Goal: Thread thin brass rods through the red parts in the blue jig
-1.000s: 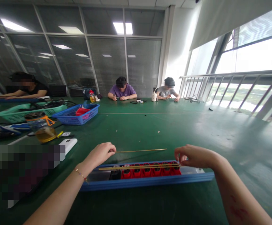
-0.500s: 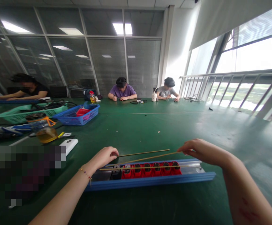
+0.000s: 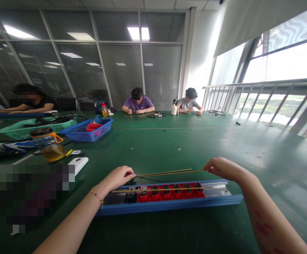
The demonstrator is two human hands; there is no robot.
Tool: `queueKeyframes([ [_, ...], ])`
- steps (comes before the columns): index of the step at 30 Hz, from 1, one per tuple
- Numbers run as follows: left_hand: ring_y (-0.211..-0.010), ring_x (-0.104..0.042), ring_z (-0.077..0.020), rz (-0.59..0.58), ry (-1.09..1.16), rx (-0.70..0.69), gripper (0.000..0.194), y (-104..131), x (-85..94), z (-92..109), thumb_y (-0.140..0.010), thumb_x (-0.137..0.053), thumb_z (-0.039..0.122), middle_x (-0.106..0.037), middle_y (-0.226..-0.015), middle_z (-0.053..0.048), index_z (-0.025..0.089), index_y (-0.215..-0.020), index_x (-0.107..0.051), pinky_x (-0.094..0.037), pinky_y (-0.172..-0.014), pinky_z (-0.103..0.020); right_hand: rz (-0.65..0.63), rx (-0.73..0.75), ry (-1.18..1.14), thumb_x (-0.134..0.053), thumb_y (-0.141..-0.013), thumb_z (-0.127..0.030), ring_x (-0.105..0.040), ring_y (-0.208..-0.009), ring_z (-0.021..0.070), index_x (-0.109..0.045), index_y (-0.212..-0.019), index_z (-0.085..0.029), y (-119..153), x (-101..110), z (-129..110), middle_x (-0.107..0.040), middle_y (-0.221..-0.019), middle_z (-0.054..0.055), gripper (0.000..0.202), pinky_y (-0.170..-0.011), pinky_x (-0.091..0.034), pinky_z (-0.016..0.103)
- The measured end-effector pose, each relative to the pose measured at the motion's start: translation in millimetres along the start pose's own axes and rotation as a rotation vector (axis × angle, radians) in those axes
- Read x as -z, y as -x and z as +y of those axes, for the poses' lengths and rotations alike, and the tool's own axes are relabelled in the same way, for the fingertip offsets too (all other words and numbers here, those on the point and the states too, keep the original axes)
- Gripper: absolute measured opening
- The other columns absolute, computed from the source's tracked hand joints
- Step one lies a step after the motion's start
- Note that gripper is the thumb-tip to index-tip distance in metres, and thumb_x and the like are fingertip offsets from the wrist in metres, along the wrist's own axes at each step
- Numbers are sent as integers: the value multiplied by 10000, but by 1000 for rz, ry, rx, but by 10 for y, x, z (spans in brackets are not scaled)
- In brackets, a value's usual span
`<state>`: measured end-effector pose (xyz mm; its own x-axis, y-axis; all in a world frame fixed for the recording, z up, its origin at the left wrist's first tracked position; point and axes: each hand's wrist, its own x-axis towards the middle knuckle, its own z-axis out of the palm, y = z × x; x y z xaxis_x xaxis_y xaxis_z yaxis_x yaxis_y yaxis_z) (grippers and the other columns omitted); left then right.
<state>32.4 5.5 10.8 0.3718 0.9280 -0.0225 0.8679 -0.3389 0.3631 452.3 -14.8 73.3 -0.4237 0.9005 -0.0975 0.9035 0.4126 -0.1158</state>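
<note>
A thin brass-coloured rod (image 3: 173,172) stretches between my hands, beyond a blue channel. My right hand (image 3: 219,166) pinches its right end. My left hand (image 3: 121,176) is closed at the left ends of this rod and a second thin rod (image 3: 184,170), whose right end is free; exactly what its fingertips grip is partly hidden. On my side of them lies the long blue channel (image 3: 169,204) with a silvery inside, holding a row of red blocks (image 3: 155,198) with black tops and a black block (image 3: 131,198) at left. Another thin rod (image 3: 158,189) runs lengthwise over the blocks.
To the left are a blue basket (image 3: 86,135) with a red box, a green basket (image 3: 16,131) with cables, a jar of amber liquid (image 3: 51,151) and a white device (image 3: 79,165). Several people sit around the green table (image 3: 153,148). A railing (image 3: 264,88) stands at right.
The rod in my right hand has swung its left end away from the channel, up to my left fingertips beside the second rod. My right hand has shifted slightly right; the channel stays put.
</note>
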Motion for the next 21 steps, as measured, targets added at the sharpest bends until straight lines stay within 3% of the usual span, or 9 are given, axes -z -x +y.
queueKeyframes([
  [5, -741, -569, -162, -29, 40, -1, 354, -1, -7, -9, -722, -477, 502, -621, -818, -32, 188, -812, -614, -392, -636, -224, 60, 16, 41, -410, -778, -190, -622, -763, 193, -661, -889, -221, -263, -201, -220, -689, -841, 47, 276, -659, -419, 254],
  [13, -730, -573, -141, 12, 18, 8, 186, -43, -55, -94, -723, -515, 359, -634, -787, 0, 213, -768, -621, -392, -634, -211, 123, -39, 164, -402, -819, -217, -608, -836, 198, -626, -875, -238, -473, -458, -390, -674, -873, 39, 232, -658, -381, 246],
  [17, -720, -573, -139, 28, 28, -4, 164, -48, -70, -116, -724, -514, 339, -639, -780, 8, 222, -759, -622, -390, -621, -208, 137, -35, 168, -403, -811, -195, -603, -854, 189, -606, -932, -258, -489, -478, -364, -659, -945, 20, 245, -670, -384, 244],
  [21, -727, -575, -142, 31, 38, 2, 176, -36, -74, -118, -731, -506, 346, -643, -794, 5, 221, -763, -626, -393, -621, -209, 152, -15, 102, -410, -804, -208, -602, -833, 180, -614, -917, -240, -424, -352, -335, -657, -941, 25, 235, -676, -397, 243],
])
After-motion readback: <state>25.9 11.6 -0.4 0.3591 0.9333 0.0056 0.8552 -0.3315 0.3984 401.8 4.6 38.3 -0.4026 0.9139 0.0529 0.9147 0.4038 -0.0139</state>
